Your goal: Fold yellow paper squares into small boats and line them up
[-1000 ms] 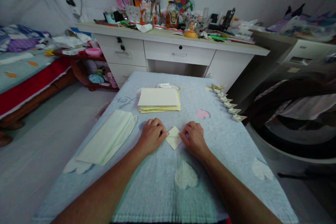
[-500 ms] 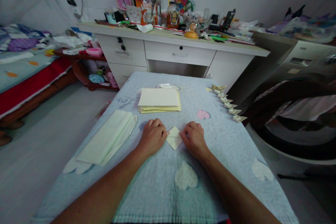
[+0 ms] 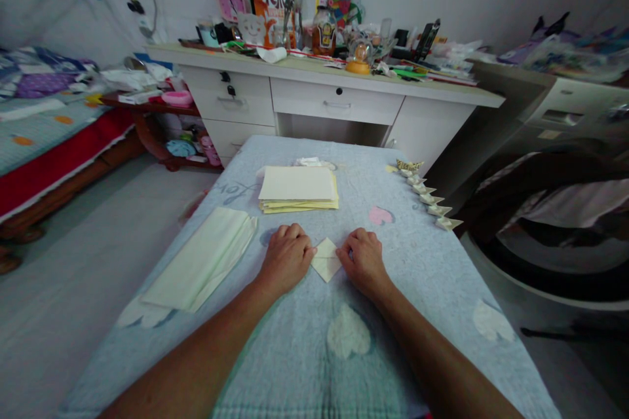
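Worktop [image 3: 285,353] carries seemingly finished paper boats [image 3: 430,199] along right edge; left hand [image 3: 287,252] and right hand [image 3: 363,256] pinch part-folded paper [image 3: 327,267], stacked sheets [image 3: 297,183] seem unused.

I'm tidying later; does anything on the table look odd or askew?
At far right, one black-and-yellow patterned paper boat mismatches the row of plain cream paper boats. Yellow paper sheets jut unevenly under the rectangular cream sheets. No visible spills.

Soft-looking, matt, rough cloth over the tabletop [image 3: 295,366]. Creased matt paper in the folded diamond [image 3: 327,262] between left and right edges; smooth paper in the stack [image 3: 296,183] nearer the far edge; crisp paper in the boats [image 3: 428,199] along the right edge. Past the far edge, smooth fronts on the desk [image 3: 314,95].
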Demonstrator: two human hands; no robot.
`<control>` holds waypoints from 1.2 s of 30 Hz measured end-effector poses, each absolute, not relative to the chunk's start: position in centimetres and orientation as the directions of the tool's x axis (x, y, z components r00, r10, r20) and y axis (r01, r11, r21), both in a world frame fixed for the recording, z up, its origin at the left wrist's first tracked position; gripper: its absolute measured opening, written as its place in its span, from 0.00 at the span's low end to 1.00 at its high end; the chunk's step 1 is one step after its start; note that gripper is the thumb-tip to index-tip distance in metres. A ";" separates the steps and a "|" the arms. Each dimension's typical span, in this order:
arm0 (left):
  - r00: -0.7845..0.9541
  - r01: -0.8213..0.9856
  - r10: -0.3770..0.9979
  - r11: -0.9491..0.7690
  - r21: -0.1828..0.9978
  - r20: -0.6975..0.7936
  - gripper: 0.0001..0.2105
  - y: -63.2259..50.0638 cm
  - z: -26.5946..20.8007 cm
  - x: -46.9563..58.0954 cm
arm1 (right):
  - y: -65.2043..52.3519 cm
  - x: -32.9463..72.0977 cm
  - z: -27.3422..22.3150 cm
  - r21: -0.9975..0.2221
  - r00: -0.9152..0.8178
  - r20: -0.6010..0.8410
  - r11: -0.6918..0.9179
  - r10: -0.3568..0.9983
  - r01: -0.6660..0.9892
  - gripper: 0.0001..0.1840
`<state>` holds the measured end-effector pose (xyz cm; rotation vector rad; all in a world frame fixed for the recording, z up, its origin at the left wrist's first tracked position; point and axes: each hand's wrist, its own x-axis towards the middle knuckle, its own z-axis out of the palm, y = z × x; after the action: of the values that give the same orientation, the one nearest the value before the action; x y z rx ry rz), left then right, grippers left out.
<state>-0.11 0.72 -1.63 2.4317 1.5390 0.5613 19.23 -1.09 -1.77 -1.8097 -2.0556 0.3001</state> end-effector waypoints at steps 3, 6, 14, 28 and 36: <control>0.386 0.822 0.901 -0.434 0.369 0.199 0.09 0.7 -1.6 -0.1 | -1.1 19.3 -1.8 -0.382 -0.102 0.145 0.151 0.984 0.912 0.09; 0.384 0.823 0.902 -0.431 0.370 0.197 0.09 0.7 -1.5 0.0 | -1.2 19.3 -1.9 -0.355 -0.109 0.144 0.155 0.984 0.922 0.09; 0.376 0.838 0.903 -0.427 0.340 0.207 0.09 0.7 -1.8 0.1 | -1.0 19.0 -1.5 -0.336 -0.092 0.108 0.123 0.990 0.934 0.10; 0.385 0.872 0.900 -0.428 0.238 0.205 0.09 0.5 -1.5 0.4 | -1.1 18.7 -1.2 -0.306 -0.068 0.071 0.087 0.995 0.948 0.11; 0.371 0.876 0.901 -0.419 0.238 0.225 0.09 0.4 -1.7 0.4 | -1.0 18.7 -0.9 -0.300 -0.057 0.055 0.071 0.997 0.951 0.11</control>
<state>0.44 0.45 -1.67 2.5350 1.6474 0.4943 18.65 -1.04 -0.93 -1.9688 -2.1029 0.2680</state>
